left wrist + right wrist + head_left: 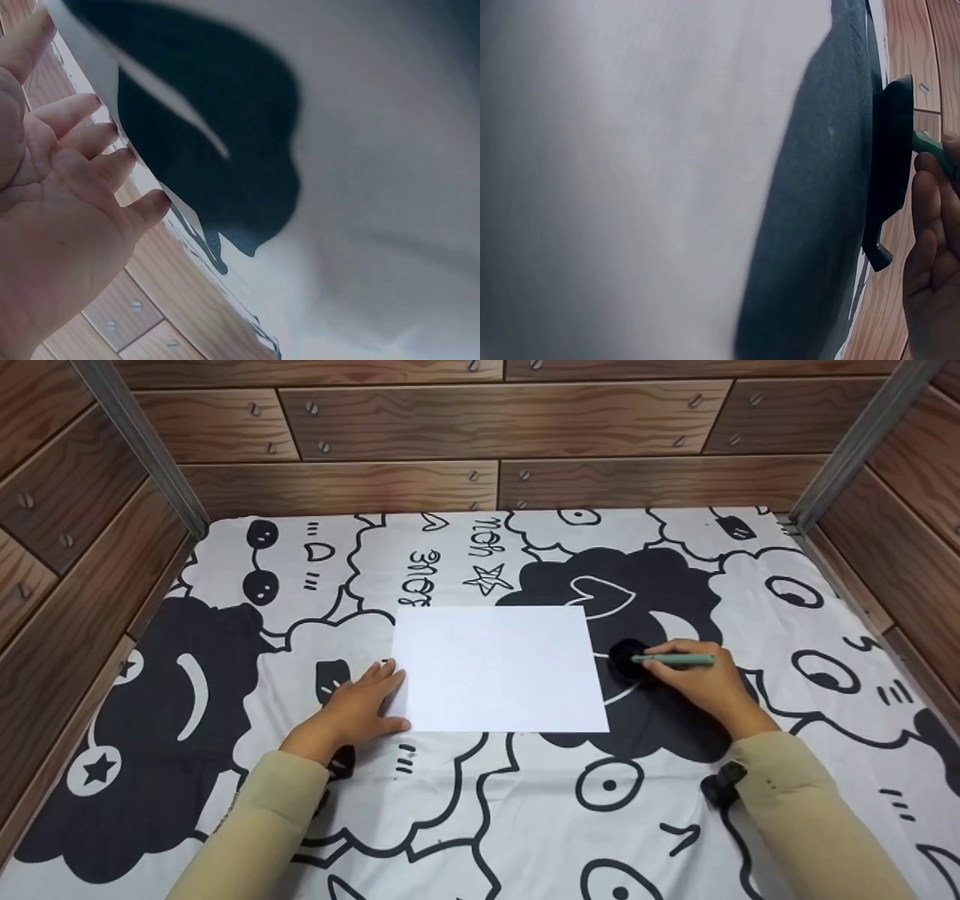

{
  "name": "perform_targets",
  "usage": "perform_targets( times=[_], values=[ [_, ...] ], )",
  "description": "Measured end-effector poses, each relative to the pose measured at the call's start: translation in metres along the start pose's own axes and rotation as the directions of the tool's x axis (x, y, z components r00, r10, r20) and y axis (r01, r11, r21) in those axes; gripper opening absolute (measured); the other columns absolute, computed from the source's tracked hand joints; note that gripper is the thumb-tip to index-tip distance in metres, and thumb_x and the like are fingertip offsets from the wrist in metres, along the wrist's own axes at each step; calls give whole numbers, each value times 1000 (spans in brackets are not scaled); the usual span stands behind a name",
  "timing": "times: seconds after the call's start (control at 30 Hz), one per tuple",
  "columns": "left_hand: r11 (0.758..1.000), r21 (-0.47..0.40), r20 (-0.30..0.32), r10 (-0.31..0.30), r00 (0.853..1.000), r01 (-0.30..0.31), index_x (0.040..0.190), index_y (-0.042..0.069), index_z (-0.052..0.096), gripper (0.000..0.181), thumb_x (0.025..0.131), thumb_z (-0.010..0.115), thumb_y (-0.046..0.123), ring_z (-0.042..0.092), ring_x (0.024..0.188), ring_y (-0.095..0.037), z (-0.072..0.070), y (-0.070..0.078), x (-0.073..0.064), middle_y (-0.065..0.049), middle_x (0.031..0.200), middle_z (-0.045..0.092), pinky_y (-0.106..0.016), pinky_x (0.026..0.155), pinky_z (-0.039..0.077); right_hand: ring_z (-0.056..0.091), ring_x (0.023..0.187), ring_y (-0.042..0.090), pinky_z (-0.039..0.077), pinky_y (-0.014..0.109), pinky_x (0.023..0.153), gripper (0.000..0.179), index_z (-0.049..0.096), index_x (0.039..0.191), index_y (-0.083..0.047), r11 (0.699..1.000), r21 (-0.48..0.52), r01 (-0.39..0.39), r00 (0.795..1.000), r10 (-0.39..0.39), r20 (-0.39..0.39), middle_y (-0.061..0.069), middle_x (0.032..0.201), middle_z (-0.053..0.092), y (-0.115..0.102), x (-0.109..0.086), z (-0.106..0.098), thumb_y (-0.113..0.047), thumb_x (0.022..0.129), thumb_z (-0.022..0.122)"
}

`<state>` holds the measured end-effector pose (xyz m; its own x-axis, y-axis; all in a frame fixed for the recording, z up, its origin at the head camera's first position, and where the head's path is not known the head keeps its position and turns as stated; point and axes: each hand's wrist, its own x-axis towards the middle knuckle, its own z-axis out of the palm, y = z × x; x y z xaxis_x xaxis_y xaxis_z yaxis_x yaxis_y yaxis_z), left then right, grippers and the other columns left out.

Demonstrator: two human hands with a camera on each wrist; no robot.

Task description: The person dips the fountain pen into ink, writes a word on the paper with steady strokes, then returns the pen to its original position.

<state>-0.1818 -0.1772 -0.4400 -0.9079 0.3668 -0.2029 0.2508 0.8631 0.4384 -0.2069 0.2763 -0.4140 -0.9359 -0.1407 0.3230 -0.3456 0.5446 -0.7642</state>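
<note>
A blank white sheet of paper (499, 669) lies flat on the patterned cloth. My left hand (361, 705) rests along its left edge, fingers extended and thumb near the lower left corner. To the right of the sheet sits a small round black dish (621, 651), dark inside. My right hand (709, 682) pinches a green pen-like stick (694, 659) between thumb and fingers, its front end over the dish. The right wrist view shows the dish from the side, with the green stick at its rim; the stick's tip is hidden.
A white cloth (450, 802) with black cartoon drawings covers the table. Wood-patterned walls (390, 424) enclose the back and both sides, with grey metal posts (150, 442) at the corners. A black strap-like device (721, 786) is at the right wrist.
</note>
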Motion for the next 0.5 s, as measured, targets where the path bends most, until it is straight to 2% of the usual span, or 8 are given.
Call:
perform_targets(
  times=[0.07, 0.27, 0.5],
  values=[
    [1000, 1, 1, 0, 1000, 0, 147, 1, 32, 79, 86, 70, 34, 12, 142, -37, 0, 0, 0, -19, 155, 19, -62, 108, 15, 61, 68, 3, 47, 11, 61, 12, 73, 91, 5, 1000, 1, -11, 1000, 11, 1, 21, 92, 70, 4, 1, 0, 0, 80, 74],
    [1000, 4, 2, 1, 1000, -1, 147, 1, 32, 79, 86, 70, 34, 12, 142, -36, 1, 0, 0, -18, 155, 19, -62, 108, 15, 62, 69, 3, 48, 13, 62, 13, 76, 92, -3, 1000, 15, -27, 1000, 27, 9, 12, 92, 72, 38, 5, 2, -10, 81, 77],
    [1000, 10, 2, -2, 1000, 2, 147, 1, 32, 79, 86, 70, 34, 12, 142, -36, 1, 0, 1, -18, 155, 20, -62, 108, 15, 62, 68, 3, 48, 13, 61, 12, 76, 91, -6, 1000, 11, -5, 1000, 5, 10, 6, 88, 72, 42, 4, 2, -12, 80, 77]
  ],
)
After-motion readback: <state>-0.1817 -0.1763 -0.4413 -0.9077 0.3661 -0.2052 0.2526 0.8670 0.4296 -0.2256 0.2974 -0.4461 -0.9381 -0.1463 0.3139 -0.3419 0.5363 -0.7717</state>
